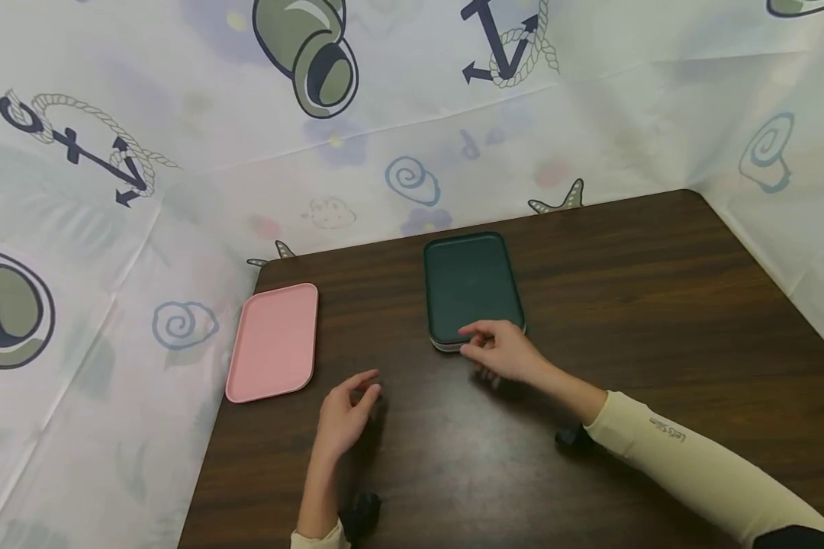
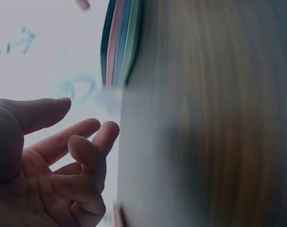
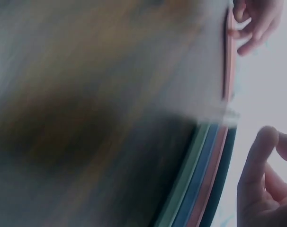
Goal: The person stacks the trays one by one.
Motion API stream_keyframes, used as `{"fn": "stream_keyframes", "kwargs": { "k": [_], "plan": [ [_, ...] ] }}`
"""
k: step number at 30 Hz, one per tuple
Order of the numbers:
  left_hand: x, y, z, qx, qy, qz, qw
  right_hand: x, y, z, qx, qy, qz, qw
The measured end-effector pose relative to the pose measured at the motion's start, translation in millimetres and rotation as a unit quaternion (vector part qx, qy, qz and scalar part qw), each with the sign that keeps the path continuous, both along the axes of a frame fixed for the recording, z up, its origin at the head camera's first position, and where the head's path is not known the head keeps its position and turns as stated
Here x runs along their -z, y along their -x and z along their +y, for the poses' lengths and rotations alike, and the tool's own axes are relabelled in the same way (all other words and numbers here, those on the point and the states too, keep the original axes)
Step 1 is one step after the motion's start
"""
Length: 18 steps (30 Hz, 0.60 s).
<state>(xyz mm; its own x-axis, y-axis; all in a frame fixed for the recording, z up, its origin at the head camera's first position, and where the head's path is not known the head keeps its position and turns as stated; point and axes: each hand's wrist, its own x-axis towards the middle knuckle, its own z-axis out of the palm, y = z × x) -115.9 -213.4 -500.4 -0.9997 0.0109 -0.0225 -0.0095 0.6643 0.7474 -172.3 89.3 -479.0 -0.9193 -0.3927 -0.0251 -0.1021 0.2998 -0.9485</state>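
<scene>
A dark green tray (image 1: 472, 286) tops a stack of trays near the back of the table. The right wrist view shows the layers beneath it: a pink tray (image 3: 211, 177), a blue tray (image 3: 198, 175) and a light green tray (image 3: 183, 184). My right hand (image 1: 504, 351) is at the near edge of the stack with fingers loosely bent and nothing held; whether it touches the rim, I cannot tell. My left hand (image 1: 343, 412) hovers with fingers loosely bent and holds nothing. Left of the stack lies a separate pink tray (image 1: 275, 343), closer to my left hand.
The dark wood table (image 1: 625, 305) is backed and flanked by a patterned white cloth (image 1: 398, 122). Small black items (image 1: 362, 512) show by each wrist. The table's left edge runs close beside the separate pink tray.
</scene>
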Motion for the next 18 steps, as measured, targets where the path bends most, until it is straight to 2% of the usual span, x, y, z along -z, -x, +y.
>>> {"fn": "stream_keyframes", "kwargs": {
  "k": [5,8,12,15,18],
  "plan": [
    [-7.9,-0.5,-55,-0.091,0.071,0.002,0.9933,-3.4,-6.4,-44,-0.06,0.031,-0.042,0.997],
    [-14.1,4.0,-89,-0.15,0.104,0.0,0.9831,-2.4,-4.9,-71,-0.077,0.043,-0.064,0.994],
    [-17.7,7.9,-130,-0.221,0.144,-0.019,0.9645,8.9,-1.3,-107,-0.109,0.064,-0.098,0.987],
    [-15.7,11.8,-155,-0.256,0.17,-0.035,0.9511,16.1,-1.2,-133,-0.131,0.08,-0.13,0.979],
    [-12.5,18.3,-170,-0.267,0.203,-0.027,0.9418,18.7,-1.0,-153,-0.142,0.094,-0.156,0.973]
  ]
}}
